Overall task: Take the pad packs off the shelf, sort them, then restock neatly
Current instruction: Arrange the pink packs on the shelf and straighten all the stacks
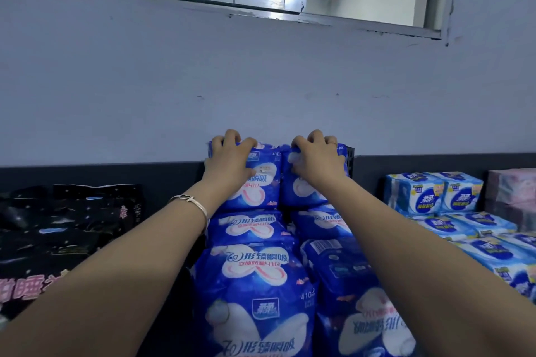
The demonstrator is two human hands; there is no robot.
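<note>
Two rows of dark blue pad packs run away from me on the shelf top. My left hand point(230, 158) curls over the top edge of the rearmost left blue pack point(261, 188), which stands upright against the wall. On the rearmost right blue pack point(304, 191) my right hand point(317, 158) grips the top in the same way. Closer to me lie a front left blue pack point(255, 293) face up and a front right blue pack point(356, 298) showing its barcode. A silver bracelet sits on my left wrist.
Black pad packs point(69, 220) lie to the left of the blue rows. Light blue and white packs point(446, 197) are stacked to the right, with pink packs point(513, 191) beyond them. A dark back rail point(116, 174) and a grey wall with a window stand behind.
</note>
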